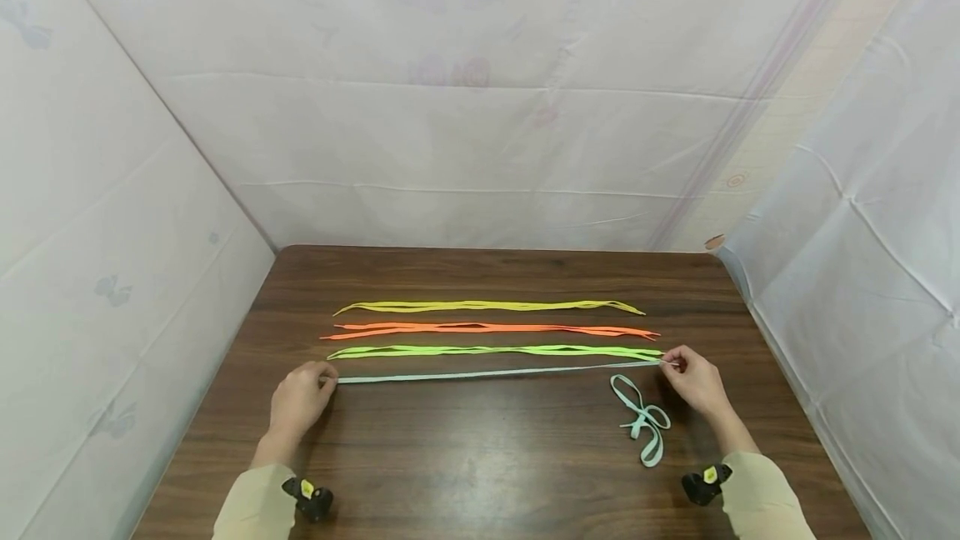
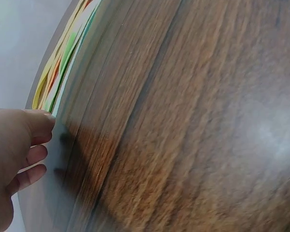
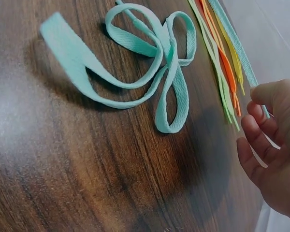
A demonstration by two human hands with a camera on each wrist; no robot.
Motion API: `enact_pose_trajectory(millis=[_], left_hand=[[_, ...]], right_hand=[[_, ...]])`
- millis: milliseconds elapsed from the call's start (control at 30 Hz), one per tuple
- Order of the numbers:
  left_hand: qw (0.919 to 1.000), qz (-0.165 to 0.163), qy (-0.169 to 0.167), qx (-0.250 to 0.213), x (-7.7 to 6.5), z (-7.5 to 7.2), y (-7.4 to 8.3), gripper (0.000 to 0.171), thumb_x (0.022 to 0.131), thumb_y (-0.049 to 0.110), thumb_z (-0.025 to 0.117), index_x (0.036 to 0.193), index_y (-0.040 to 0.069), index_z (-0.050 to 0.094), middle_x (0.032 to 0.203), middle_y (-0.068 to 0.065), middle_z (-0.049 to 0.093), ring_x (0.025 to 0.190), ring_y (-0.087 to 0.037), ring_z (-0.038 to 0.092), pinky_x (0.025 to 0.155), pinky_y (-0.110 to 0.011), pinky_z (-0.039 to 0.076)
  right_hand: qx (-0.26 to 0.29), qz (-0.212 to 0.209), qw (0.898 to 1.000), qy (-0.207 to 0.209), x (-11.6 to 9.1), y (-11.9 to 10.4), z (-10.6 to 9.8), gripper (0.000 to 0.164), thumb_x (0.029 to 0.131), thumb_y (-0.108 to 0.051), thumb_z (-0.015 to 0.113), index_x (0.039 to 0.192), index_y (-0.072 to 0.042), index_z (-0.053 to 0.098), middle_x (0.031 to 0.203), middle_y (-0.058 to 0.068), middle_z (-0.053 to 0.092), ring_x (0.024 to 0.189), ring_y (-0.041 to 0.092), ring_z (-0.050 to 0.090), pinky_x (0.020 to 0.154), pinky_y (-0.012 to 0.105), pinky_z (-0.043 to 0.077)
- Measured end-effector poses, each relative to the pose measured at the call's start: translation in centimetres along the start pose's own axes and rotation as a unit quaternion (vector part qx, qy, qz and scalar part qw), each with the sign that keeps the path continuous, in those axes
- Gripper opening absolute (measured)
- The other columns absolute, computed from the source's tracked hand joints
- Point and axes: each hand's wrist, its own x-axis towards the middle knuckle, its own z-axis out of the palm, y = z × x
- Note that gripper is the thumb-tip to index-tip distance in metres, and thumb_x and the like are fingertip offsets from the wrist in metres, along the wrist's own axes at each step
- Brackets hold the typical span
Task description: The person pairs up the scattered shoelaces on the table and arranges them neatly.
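A pale mint-green shoelace (image 1: 480,374) stretches nearly straight across the table between both hands. My left hand (image 1: 300,397) pinches its left end. Between thumb and fingers, my right hand (image 1: 693,377) holds the other end, whose tip pokes out past the thumb in the right wrist view. Just beyond this lace lies a lime-green shoelace (image 1: 480,349), folded into long strands, its right end close to the right fingertips. A second mint shoelace (image 3: 171,58), gathered into loops with a knot-like middle, lies on the table to the left of my right hand.
Farther back, an orange shoelace (image 1: 480,327) and a yellow shoelace (image 1: 480,305) lie in roughly parallel rows on the dark wooden table (image 1: 465,457). White cloth walls (image 1: 480,148) stand behind the table and along both sides. Each wrist carries a small black camera (image 1: 705,484).
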Motion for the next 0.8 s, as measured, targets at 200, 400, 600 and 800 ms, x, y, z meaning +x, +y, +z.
enact_pose_trajectory(millis=[200,400,600,800], left_hand=[[1.0,-0.006,-0.002,0.001,0.8,-0.3,-0.5,0.006,0.08,0.006,0.066,0.086,0.005,0.067,0.09,-0.016,0.067,0.069,-0.029,0.061,0.049,-0.04,0.046],[0.9999,-0.015,0.003,0.004,1.4,0.0,-1.0,0.006,0.081,0.007,0.065,0.086,0.005,0.067,0.088,-0.015,0.067,0.072,-0.033,0.063,0.049,-0.042,0.046],[0.9992,-0.039,-0.007,0.006,1.8,0.1,-1.3,0.004,0.081,0.009,0.065,0.084,0.006,0.066,0.09,-0.016,0.066,0.076,-0.036,0.063,0.05,-0.045,0.046],[0.9988,-0.046,-0.009,0.015,2.1,0.1,-1.4,0.004,0.081,0.009,0.065,0.084,0.006,0.065,0.088,-0.015,0.065,0.073,-0.034,0.062,0.05,-0.045,0.046]], right_hand=[[-0.018,-0.018,1.0,0.014,0.1,0.2,0.2,0.004,0.083,-0.009,0.061,0.084,-0.005,0.062,0.076,0.006,0.058,0.066,0.015,0.05,0.059,0.029,0.039],[-0.039,-0.006,0.999,0.006,0.0,0.5,0.4,0.006,0.082,-0.008,0.061,0.084,-0.003,0.062,0.078,0.009,0.056,0.068,0.019,0.051,0.06,0.032,0.04],[-0.051,0.004,0.999,-0.015,0.1,0.6,0.9,0.007,0.081,-0.007,0.059,0.087,-0.004,0.061,0.077,0.006,0.058,0.067,0.017,0.051,0.059,0.031,0.039],[-0.056,-0.001,0.998,-0.013,0.1,0.5,1.3,0.006,0.08,-0.005,0.06,0.086,-0.004,0.059,0.077,0.006,0.058,0.067,0.018,0.052,0.059,0.033,0.04]])
